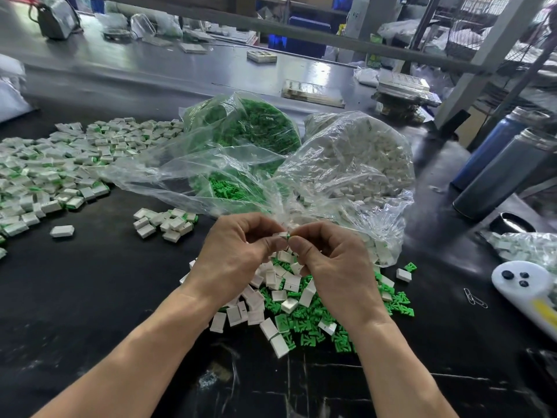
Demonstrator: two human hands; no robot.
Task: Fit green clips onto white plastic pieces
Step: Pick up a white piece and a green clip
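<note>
My left hand (238, 254) and my right hand (331, 267) meet above the black table, fingertips together. Between them sits a small white plastic piece (280, 234), pinched by my left fingers, with a green clip (288, 236) at its right end, pinched by my right fingers. Under my hands lies a loose heap of white pieces (280, 297) mixed with green clips (310, 324). A clear bag of green clips (256, 128) and a clear bag of white pieces (370, 158) lie open just behind.
A wide spread of assembled white-and-green pieces (54, 164) covers the left of the table, with a small cluster (165, 221) nearer. Two dark bottles (506, 170) lie at the right, with a white controller (530, 291) and paper clips (474, 298) near the right edge.
</note>
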